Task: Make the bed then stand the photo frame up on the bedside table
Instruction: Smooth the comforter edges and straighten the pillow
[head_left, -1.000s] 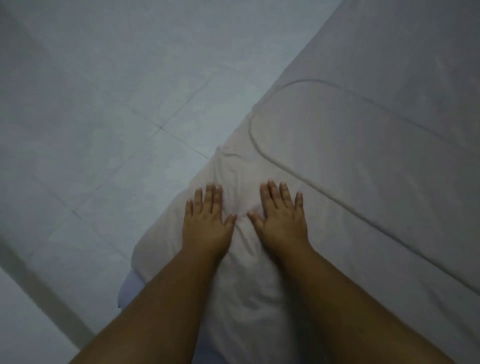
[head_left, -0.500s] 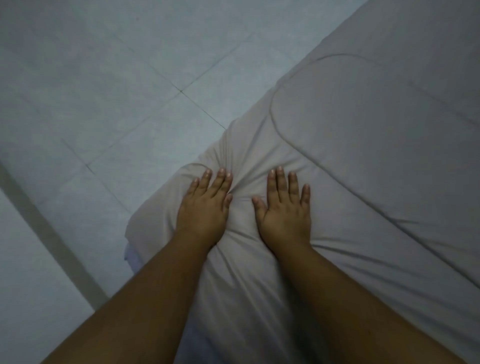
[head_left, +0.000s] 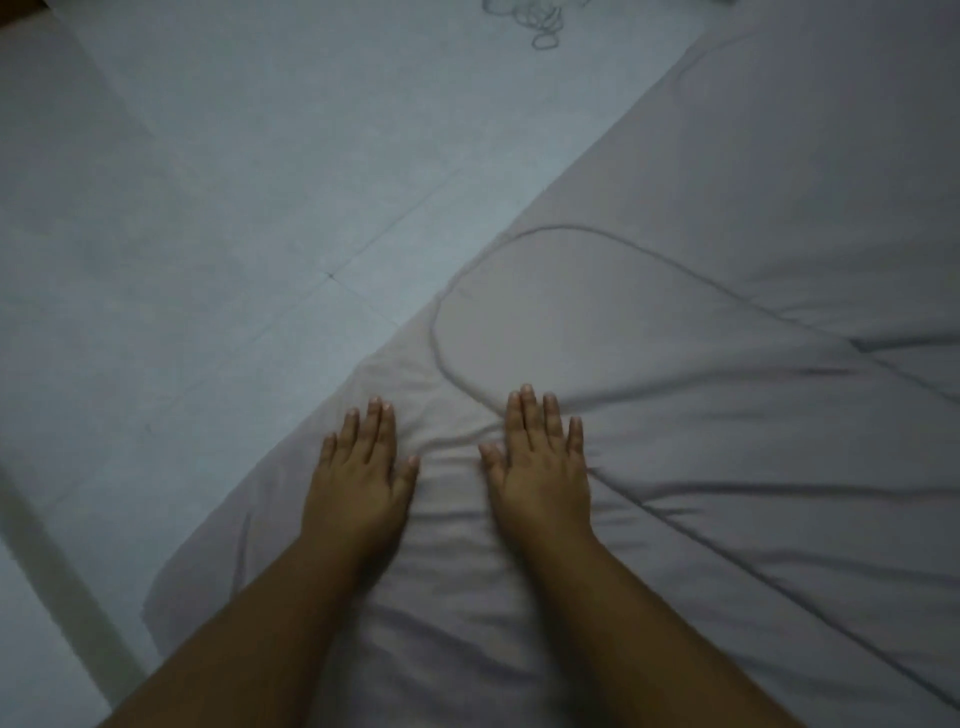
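Both palms lie flat on the quilt (head_left: 675, 415) near its corner, left hand (head_left: 358, 483) beside right hand (head_left: 540, 473) (apart, not touching); floor (head_left: 234, 208) lies left.

Am looking down at own two arms over bed (head_left: 727, 291). Left hand (head_left: 358, 483), nearer bed's floor-side edge, showing bare. Right hand (head_left: 540, 478), further in on bed, showing bare too. Nails showing short, rounded, catching faint light. Both forearms showing bare along whole visible length over bed. Left wrist blurring slightly in dim light.
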